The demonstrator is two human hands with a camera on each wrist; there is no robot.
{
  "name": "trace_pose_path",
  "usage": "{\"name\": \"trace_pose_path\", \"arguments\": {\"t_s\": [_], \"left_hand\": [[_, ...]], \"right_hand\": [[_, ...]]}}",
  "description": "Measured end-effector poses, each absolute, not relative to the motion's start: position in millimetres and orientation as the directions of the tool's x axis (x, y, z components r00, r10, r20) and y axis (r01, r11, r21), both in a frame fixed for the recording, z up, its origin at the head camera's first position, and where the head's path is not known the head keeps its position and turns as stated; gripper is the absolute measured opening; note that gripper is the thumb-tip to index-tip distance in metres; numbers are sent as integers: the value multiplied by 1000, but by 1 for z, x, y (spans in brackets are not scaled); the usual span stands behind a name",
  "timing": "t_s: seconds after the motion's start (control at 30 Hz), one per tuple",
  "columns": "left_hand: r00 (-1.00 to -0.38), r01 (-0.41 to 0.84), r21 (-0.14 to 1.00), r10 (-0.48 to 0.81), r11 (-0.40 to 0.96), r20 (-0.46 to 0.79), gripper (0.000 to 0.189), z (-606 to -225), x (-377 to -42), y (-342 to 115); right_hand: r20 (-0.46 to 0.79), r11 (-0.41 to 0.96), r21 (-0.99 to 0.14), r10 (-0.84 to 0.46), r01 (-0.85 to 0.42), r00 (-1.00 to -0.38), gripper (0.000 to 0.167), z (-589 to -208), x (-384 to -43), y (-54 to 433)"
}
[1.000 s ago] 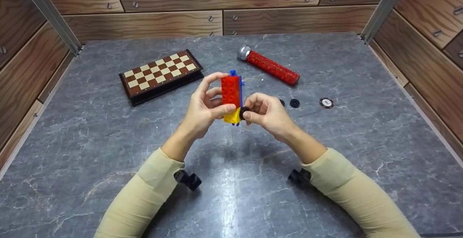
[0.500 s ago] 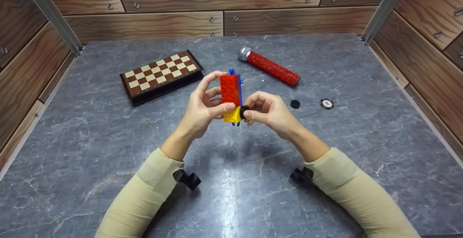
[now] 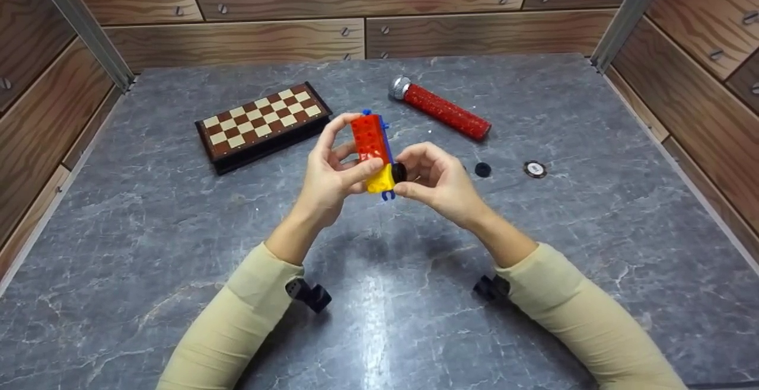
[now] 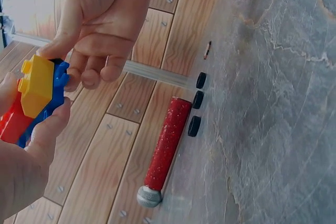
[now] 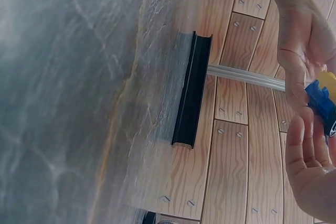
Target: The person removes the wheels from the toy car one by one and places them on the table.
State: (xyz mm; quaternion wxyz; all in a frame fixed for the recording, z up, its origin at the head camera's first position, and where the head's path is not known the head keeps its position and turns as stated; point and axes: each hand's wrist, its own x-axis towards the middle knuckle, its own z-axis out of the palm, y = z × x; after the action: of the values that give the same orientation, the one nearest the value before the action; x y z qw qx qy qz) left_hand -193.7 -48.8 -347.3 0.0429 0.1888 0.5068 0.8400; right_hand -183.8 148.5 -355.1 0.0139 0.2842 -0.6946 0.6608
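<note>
A toy car of building bricks (image 3: 369, 135), red and yellow on a blue base, is held above the table in my left hand (image 3: 329, 170). The left thumb presses its near face while the fingers reach behind it. One black wheel (image 3: 399, 172) sits on the car's right side by the yellow brick (image 4: 38, 85). My right hand (image 3: 439, 176) is right beside that wheel, thumb below and forefinger above, fingers loosely bent and the wheel's face uncovered. In the right wrist view the blue base (image 5: 321, 100) shows between both hands.
Loose black wheels (image 4: 198, 99) lie on the table, partly hidden behind the right hand in the head view. A patterned round chip (image 3: 535, 169) lies farther right. Behind are a red glittery microphone (image 3: 447, 110) and a folded chessboard (image 3: 264, 123). Wood-patterned walls enclose the table.
The car has tilted and moved slightly up and left in the left hand. The right finger and thumb, which pinched the wheel, have spread apart; the wheel stays on the car.
</note>
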Motion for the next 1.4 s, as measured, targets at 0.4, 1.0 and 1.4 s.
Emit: {"name": "trace_pose_path", "arguments": {"t_s": [0.4, 1.0, 1.4], "left_hand": [[-944, 94, 853, 225, -513, 239, 63, -348, -192, -46], [-942, 110, 851, 220, -513, 254, 65, -348, -195, -47], [-942, 84, 828, 226, -554, 248, 65, -349, -196, -51]], "right_hand": [[416, -67, -905, -355, -421, -837, 35, -358, -188, 150], [529, 22, -832, -270, -554, -805, 24, -359, -188, 147], [653, 188, -691, -253, -698, -714, 21, -337, -167, 134]]}}
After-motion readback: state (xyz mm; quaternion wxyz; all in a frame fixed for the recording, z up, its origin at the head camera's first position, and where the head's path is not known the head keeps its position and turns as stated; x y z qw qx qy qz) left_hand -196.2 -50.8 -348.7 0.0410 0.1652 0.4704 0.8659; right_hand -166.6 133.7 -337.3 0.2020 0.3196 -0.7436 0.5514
